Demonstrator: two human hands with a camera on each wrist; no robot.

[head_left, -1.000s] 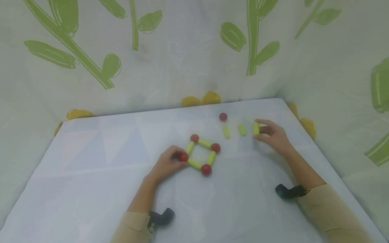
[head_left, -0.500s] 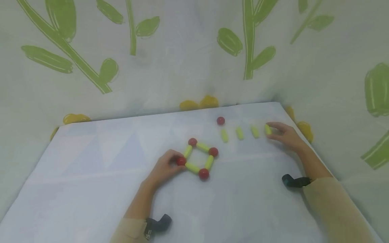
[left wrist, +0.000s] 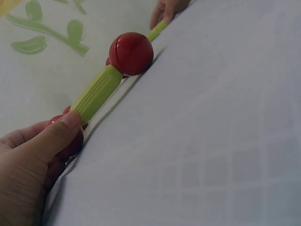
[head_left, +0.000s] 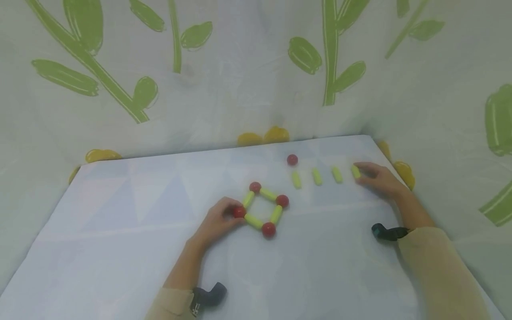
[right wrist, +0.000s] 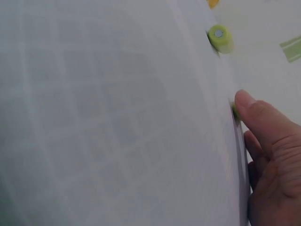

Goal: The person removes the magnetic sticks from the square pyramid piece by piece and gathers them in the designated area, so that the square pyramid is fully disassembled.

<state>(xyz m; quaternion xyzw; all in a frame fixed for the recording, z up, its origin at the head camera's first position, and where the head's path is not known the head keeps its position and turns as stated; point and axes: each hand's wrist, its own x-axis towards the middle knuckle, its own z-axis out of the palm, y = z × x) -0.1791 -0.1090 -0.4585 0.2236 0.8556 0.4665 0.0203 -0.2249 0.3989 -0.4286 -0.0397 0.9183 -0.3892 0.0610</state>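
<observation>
My left hand pinches the left red ball of a diamond-shaped frame on the table. In that frame, red balls such as the near one join yellow-green magnetic building sticks. The left wrist view shows the thumb on the stick's end beside the ball. At the far right, my right hand pinches the rightmost stick of a row, low at the table. The right wrist view mostly hides this stick behind the thumb; a neighbouring stick shows a grey disc at its end.
Several loose sticks stand apart in a row, among them the left one and a middle one. A loose red ball lies behind the row. The white table ends at a leaf-patterned curtain.
My right hand has moved right, from the row's third stick to the rightmost one. The third stick now stands free of the hand. My left hand keeps its hold on the ball.
</observation>
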